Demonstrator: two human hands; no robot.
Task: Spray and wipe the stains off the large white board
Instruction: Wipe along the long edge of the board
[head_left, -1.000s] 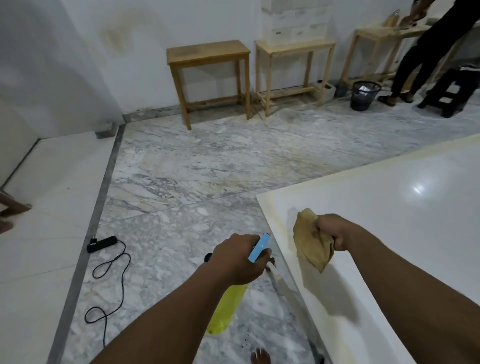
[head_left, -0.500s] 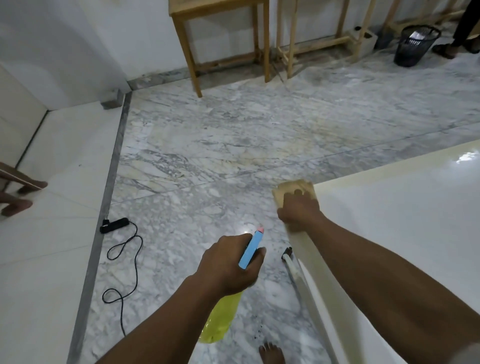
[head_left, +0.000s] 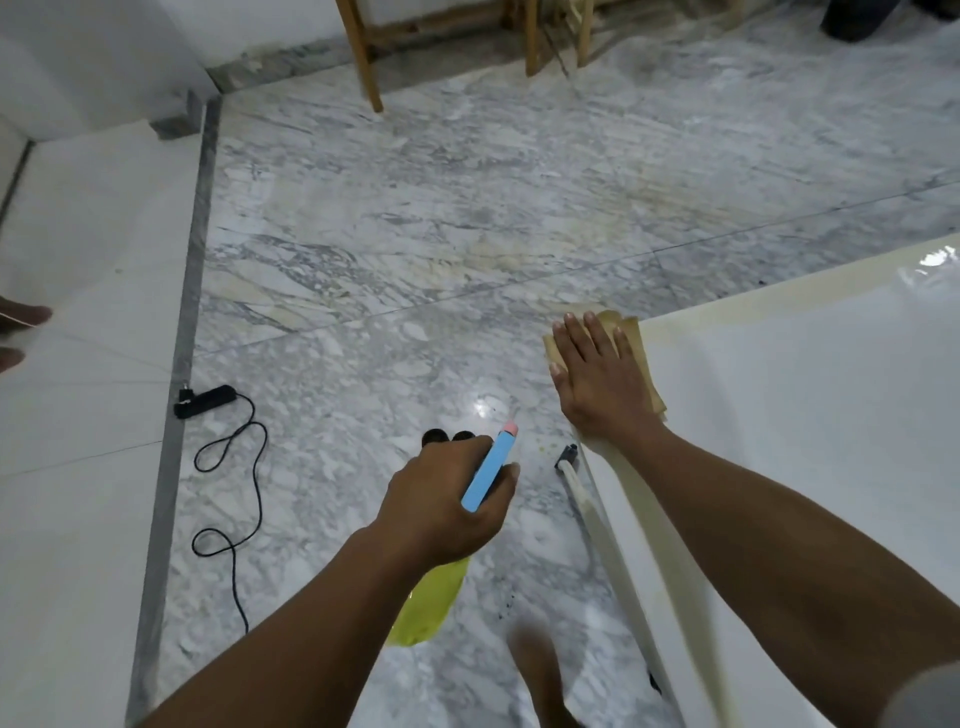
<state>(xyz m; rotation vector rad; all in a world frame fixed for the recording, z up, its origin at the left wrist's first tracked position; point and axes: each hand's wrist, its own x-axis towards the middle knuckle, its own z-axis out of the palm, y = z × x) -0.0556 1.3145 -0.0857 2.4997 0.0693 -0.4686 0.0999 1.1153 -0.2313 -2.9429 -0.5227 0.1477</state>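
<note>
1. The board (head_left: 810, 441) lies flat at the right, its near-left corner jutting toward the middle of the marble floor (head_left: 415, 249). The surface is glossy white with a glare spot at the far right, and a yellowish stain band runs along both edges that meet at that corner.
2. Right hand (head_left: 597, 387): open flat, fingers spread, palm pressing a tan cloth (head_left: 631, 332) onto that stained corner. The cloth peeks out beyond the fingertips and along the hand's right side.
3. Left hand (head_left: 447, 501): closed around the neck of a spray bottle (head_left: 431, 605) over the floor, just left of the board's edge (blue trigger head poking up past the knuckles, yellow body hanging below the wrist).
4. A black power strip (head_left: 205, 401) with its looping cable lies on the floor, well to the left.
5. Change from half a second ago: the right hand was bunched in a fist on the cloth at the corner; now it lies flat and splayed. The left hand's grip on the bottle looks unchanged.
</note>
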